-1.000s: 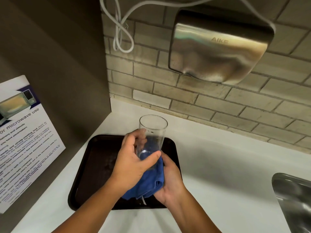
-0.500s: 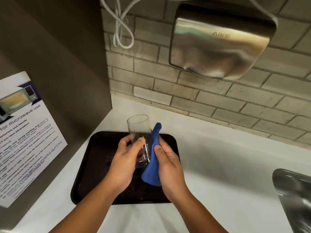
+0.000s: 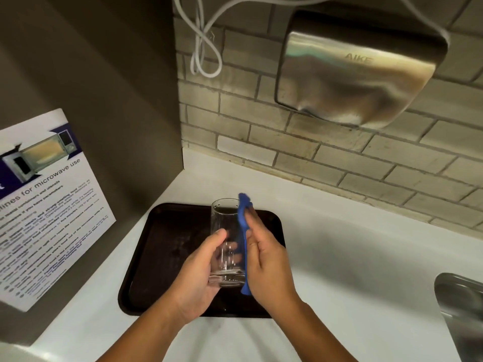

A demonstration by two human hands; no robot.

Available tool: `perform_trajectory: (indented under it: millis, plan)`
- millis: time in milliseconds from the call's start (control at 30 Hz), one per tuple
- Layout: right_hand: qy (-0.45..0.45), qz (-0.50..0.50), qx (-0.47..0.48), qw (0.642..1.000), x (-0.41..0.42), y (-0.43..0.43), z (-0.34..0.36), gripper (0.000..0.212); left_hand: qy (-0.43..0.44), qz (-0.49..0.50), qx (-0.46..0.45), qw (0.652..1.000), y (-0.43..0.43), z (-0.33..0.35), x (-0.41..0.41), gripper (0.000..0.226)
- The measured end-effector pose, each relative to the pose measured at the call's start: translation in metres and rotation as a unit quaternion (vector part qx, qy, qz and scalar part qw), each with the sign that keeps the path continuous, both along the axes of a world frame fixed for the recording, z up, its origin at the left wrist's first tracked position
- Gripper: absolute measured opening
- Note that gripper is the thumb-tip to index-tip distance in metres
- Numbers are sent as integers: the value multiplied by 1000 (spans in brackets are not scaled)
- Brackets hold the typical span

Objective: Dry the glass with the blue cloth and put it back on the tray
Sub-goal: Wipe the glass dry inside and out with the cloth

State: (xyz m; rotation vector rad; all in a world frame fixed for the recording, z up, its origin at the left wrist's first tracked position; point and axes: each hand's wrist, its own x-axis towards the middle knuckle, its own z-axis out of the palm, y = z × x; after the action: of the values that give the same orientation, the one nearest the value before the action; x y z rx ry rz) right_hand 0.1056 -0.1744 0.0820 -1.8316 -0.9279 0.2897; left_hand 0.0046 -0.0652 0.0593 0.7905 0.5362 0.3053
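1. A brick wall (image 3: pixel 326 158) in pale tan runs along the back of a white counter (image 3: pixel 352 257), meeting a plain brown side panel (image 3: pixel 104 87) in the corner on the left.
2. High on the bricks hangs a brushed-metal hand dryer (image 3: pixel 358 74), with "AIKE" stamped on its front; a white cable (image 3: pixel 206 48) loops down the wall beside it.
3. On the brown panel is a printed notice (image 3: pixel 49 205) with a picture of a microwave. Its heading reads "...lines for microwave use", cut off at the left edge. The small print below is too blurred to read.
4. A dark tray (image 3: pixel 162 257) sits flat on the counter in the corner, and at the far right edge the rim of a steel sink (image 3: pixel 462 309) shows.
5. Over the tray, the left hand (image 3: pixel 198 278) holds a clear glass (image 3: pixel 227 241) upright, mouth up. The thumb lies on the near side, and the fingers wrap round the lower half, seen through the glass.
6. I cannot tell whether the base of the glass touches the tray.
7. The right hand (image 3: pixel 266 259) is flat, its fingers straight and close together, pressing a blue cloth (image 3: pixel 244 231) against the right side of the glass.
8. The cloth shows as a narrow strip between palm and glass, poking up past the rim and hanging just below the base.
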Motion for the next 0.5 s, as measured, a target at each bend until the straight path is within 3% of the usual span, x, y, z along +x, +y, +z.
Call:
perform_trajectory:
  millis: [133,233,300,367,500]
  plan:
    - [-267,72,-29,961,2,-7,-2,65,4,-3,79,997,7,-4,0,49]
    - [-295,38,-57,953,17,-4,7,70,59,2,201,978,6,-6,3,53]
    - [-323,27,-86,942,21,-1,10,75,95,8,262,960,4,-8,5,44]
    - [-353,69,-106,927,20,1,8,74,123,16,323,938,3,-11,8,38]
    - [-407,134,-111,897,31,-1,8,72,141,28,360,922,3,-12,7,48]
